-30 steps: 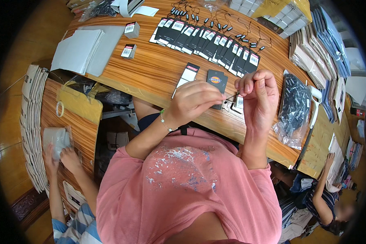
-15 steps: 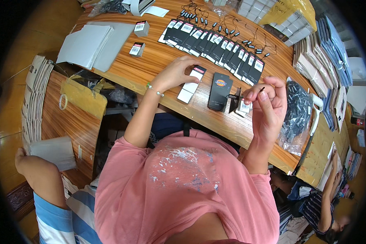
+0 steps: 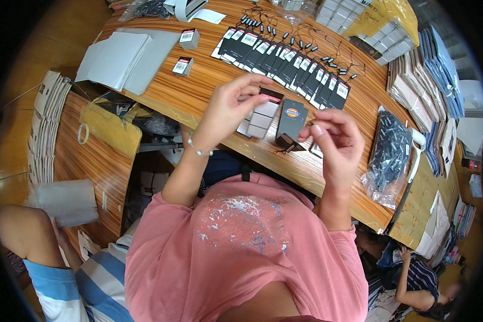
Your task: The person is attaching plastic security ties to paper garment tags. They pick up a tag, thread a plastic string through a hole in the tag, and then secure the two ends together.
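Note:
My left hand (image 3: 226,110) pinches a long card (image 3: 261,120) with a black top and pale panels between thumb and fingers. Another pale card shows partly beneath it, near the table's front edge. To its right lies a stack of dark hang tags (image 3: 292,111) with an oval emblem. A small dark brown piece (image 3: 286,142) with thin black string sits over the stack's near end. My right hand (image 3: 335,140) is just right of the stack, thumb and forefinger pressed together. Something small and dark shows at the fingertips, too small to name. Labels below this hand are mostly covered.
Black hang tags (image 3: 284,61) with strings fan across the table behind my hands. Two small label stacks (image 3: 183,66) and white sheets (image 3: 110,59) lie left. A bag of black strings (image 3: 387,155) and folded garments (image 3: 413,86) are right. Co-workers sit on both sides.
My left hand has lifted the pale card and shifted it right. My right hand has moved left and nearer the dark tags. The left co-worker's arm has moved.

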Motion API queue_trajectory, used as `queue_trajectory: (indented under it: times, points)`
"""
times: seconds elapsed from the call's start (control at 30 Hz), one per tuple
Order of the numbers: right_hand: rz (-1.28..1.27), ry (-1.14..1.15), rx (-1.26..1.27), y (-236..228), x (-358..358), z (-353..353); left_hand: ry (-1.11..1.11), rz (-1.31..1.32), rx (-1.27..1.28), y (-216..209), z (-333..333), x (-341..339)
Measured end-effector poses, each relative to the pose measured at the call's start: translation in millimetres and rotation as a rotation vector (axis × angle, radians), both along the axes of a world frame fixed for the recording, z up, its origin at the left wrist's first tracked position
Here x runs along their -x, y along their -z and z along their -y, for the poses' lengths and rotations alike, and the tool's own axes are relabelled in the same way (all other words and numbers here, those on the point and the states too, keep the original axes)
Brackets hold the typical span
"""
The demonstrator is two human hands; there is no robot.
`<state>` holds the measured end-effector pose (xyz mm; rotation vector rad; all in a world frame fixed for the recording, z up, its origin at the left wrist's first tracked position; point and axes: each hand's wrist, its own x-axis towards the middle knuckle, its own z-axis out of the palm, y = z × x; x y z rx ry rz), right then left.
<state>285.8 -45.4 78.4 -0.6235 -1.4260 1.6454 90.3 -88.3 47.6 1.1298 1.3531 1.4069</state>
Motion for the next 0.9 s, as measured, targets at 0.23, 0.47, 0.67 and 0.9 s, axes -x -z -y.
queue_trajectory:
  times: [0.23,0.47,0.67,0.9]
  points:
    - [0.201,0.217,-0.360,9.2,15.8,5.9,-0.042,-0.169,-0.213,-20.9,15.4,-37.4]
    - [0.271,0.372,-0.617,7.1,13.9,6.9,-0.040,-0.217,-0.285,-25.6,15.8,-44.9]
    - [0.286,0.418,-0.823,9.5,11.8,4.1,-0.016,-0.269,-0.261,-30.3,17.2,-45.1]
    - [0.204,0.228,-0.370,4.7,6.5,4.5,-0.014,-0.576,-0.458,-35.6,13.7,-41.2]
